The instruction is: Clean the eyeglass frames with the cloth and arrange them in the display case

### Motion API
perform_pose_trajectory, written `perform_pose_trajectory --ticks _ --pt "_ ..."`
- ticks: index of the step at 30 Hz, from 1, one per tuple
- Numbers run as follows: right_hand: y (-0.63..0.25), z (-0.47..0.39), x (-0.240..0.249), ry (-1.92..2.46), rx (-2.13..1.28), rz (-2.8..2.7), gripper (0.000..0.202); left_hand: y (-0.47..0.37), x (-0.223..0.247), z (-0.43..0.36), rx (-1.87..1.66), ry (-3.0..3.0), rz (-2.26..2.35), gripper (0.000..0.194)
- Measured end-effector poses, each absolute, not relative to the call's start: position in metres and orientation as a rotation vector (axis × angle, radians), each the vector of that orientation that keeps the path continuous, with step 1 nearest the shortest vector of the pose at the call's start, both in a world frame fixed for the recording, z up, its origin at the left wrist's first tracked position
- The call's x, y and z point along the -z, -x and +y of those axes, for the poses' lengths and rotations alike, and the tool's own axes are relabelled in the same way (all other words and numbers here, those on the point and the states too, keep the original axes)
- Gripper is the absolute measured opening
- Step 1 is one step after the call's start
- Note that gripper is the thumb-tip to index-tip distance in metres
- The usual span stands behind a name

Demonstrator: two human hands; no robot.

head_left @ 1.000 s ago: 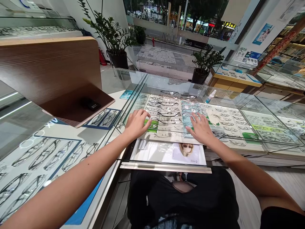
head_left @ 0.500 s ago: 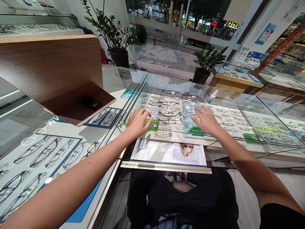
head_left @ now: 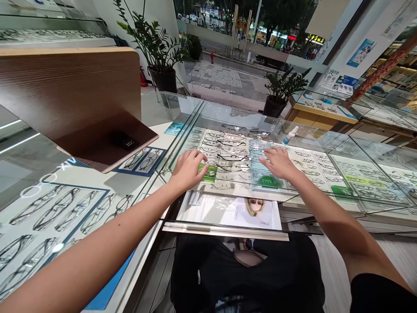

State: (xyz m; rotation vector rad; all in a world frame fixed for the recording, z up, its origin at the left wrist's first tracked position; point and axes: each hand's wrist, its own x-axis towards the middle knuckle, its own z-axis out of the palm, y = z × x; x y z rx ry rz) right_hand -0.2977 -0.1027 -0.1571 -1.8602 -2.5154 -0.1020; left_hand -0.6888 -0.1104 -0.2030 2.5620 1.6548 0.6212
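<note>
My left hand (head_left: 189, 169) is over the glass top of a display counter (head_left: 224, 108), near a green card (head_left: 210, 174); its fingers are loosely bent and apart, with nothing held. To the right, my right hand (head_left: 276, 163) spreads its fingers over the glass above a blue card (head_left: 257, 150), holding nothing. Between them, dark-framed glasses (head_left: 233, 158) lie in a row with others. Whether the hands touch the glass, I cannot tell. Below, a drawer (head_left: 208, 211) stands open with a sheet bearing a printed portrait (head_left: 255, 206).
A wooden stand (head_left: 68, 87) holding a small black device (head_left: 124, 141) rises at the left. More glasses (head_left: 60, 208) lie in the left case. A small spray bottle (head_left: 290, 135) is beyond my right hand. Potted plants (head_left: 163, 80) stand near the glass front.
My right hand has shifted very slightly left. My left hand has stayed almost where it was. The view has tilted a little.
</note>
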Motion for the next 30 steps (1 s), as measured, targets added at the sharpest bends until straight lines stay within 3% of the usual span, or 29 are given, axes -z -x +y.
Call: perform_pose_trajectory --ticks 11,23,30 --pt "0.299 -0.088 0.157 1.866 0.106 -2.5 0.076 0.69 0.205 -0.11 -0.663 -2.535 1.637 0.029" --pt "0.3 -0.165 0.165 1.787 0.286 -2.543 0.068 0.687 0.199 -0.112 -0.616 -2.507 1.66 0.03" --pt "0.306 -0.152 0.179 1.844 0.338 -2.552 0.067 0.688 0.2 -0.112 -0.616 -2.515 1.661 0.033"
